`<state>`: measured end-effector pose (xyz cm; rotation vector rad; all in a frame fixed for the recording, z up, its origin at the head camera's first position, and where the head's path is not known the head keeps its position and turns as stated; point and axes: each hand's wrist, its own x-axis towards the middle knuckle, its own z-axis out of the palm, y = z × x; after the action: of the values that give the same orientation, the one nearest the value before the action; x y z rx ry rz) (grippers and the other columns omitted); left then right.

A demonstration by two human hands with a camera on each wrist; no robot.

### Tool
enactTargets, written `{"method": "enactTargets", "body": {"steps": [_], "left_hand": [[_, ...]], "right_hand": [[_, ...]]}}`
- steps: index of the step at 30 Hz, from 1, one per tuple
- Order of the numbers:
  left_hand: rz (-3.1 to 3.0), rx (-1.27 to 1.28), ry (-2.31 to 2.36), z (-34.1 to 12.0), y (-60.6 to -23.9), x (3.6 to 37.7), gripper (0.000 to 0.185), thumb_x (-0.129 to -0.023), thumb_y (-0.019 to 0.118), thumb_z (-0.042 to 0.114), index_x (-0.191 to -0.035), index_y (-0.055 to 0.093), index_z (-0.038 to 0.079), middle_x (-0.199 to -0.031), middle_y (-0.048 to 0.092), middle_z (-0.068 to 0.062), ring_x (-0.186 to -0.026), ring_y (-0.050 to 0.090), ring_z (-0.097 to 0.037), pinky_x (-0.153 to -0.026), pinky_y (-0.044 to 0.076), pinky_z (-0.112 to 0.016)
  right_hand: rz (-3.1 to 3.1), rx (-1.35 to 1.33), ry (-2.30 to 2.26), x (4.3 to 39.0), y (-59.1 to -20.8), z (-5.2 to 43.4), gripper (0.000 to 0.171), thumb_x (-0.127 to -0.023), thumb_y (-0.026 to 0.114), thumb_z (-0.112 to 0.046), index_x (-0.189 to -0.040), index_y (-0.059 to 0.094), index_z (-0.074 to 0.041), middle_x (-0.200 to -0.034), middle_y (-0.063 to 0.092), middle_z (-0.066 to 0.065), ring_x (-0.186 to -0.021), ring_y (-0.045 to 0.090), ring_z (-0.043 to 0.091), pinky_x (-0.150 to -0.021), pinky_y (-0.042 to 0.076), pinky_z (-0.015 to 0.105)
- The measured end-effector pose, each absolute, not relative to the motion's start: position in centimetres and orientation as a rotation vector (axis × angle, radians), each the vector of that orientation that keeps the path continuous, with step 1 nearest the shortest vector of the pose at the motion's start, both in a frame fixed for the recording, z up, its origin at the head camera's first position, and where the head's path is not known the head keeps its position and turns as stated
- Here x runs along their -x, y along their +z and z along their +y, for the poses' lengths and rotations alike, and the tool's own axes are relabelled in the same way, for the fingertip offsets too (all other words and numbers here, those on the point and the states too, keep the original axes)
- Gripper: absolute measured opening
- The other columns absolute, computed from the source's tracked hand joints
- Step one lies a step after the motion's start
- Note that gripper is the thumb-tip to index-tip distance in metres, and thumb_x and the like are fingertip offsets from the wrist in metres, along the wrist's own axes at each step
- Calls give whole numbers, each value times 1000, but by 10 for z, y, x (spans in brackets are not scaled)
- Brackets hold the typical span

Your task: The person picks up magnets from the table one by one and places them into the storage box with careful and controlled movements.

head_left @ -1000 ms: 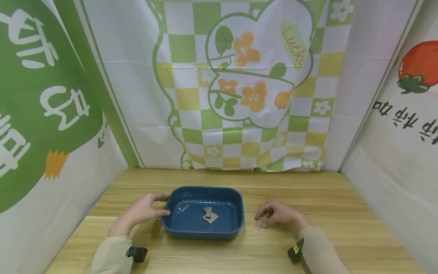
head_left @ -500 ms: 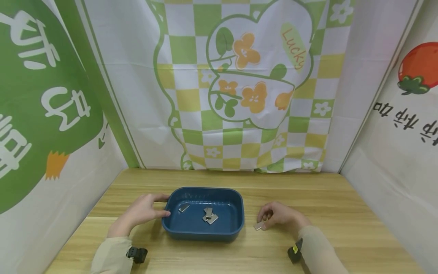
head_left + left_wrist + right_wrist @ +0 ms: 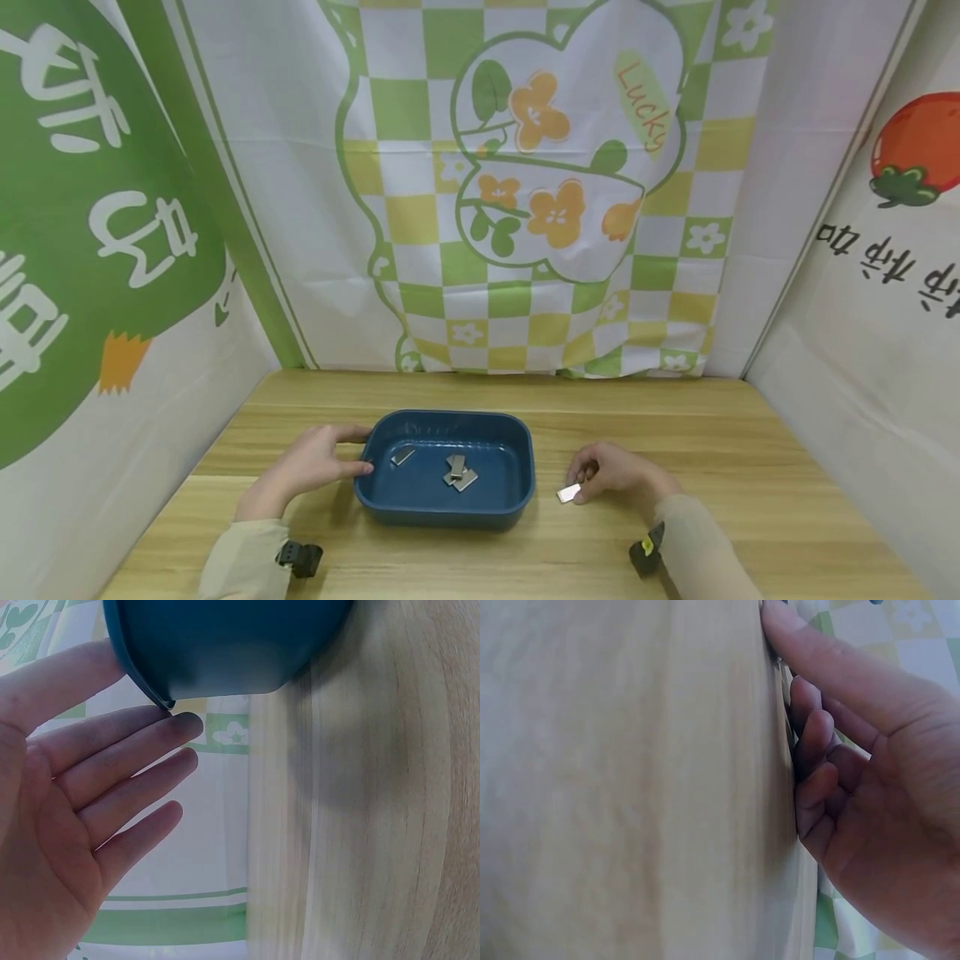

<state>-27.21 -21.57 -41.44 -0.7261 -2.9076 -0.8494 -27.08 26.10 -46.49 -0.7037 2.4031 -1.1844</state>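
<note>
A blue rectangular box [image 3: 444, 508] stands on the wooden table, with several small silver metal blocks [image 3: 458, 472] clustered inside and one more block [image 3: 402, 455] near its left end. My left hand [image 3: 315, 460] holds the box's left end, the thumb over the rim and the index finger at the far corner. In the left wrist view, the other fingers [image 3: 142, 784] stretch out beside the box wall [image 3: 225, 652]. Right of the box, my right hand [image 3: 611, 468] pinches a small silver metal block [image 3: 568, 493] low over the table. The right wrist view hides most of that block.
The wooden table [image 3: 487, 571] reaches back to a green-and-white checked cloth [image 3: 525, 300]. Printed cloths hang at the left [image 3: 75, 208] and right [image 3: 877, 333]. Each wrist carries a small black camera.
The block in my right hand has turned from pointing toward me to lying more sideways, its face now bright. The left hand and the box have stayed put.
</note>
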Motion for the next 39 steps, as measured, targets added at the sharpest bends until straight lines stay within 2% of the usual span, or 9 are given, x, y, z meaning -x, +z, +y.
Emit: {"method": "enactTargets", "body": {"steps": [7, 23, 39], "left_hand": [[-2918, 718, -849, -217, -416, 273, 54, -78, 76, 32, -123, 62, 5, -120, 66, -13, -115, 58, -37, -96, 44, -57], [-2916, 722, -839, -217, -416, 273, 53, -78, 77, 31, -123, 62, 4, -119, 66, -14, -115, 58, -37, -96, 45, -56], [-2913, 729, -831, -216, -416, 272, 54, -78, 76, 32, -122, 63, 5, -119, 66, -13, -114, 58, -37, -95, 45, -57]], "right_hand": [[2387, 715, -1183, 271, -465, 262, 22, -73, 80, -10, -92, 70, -3, -85, 63, 8, -73, 48, 8, -64, 43, 17], [2431, 687, -1151, 273, -468, 263, 19, -75, 80, -16, -87, 70, -5, -75, 58, -4, -68, 48, 7, -62, 42, 19], [2526, 611, -1052, 274, -467, 268, 15, -75, 80, -25, -82, 73, -14, -80, 65, -3, -74, 52, 11, -66, 44, 24]]}}
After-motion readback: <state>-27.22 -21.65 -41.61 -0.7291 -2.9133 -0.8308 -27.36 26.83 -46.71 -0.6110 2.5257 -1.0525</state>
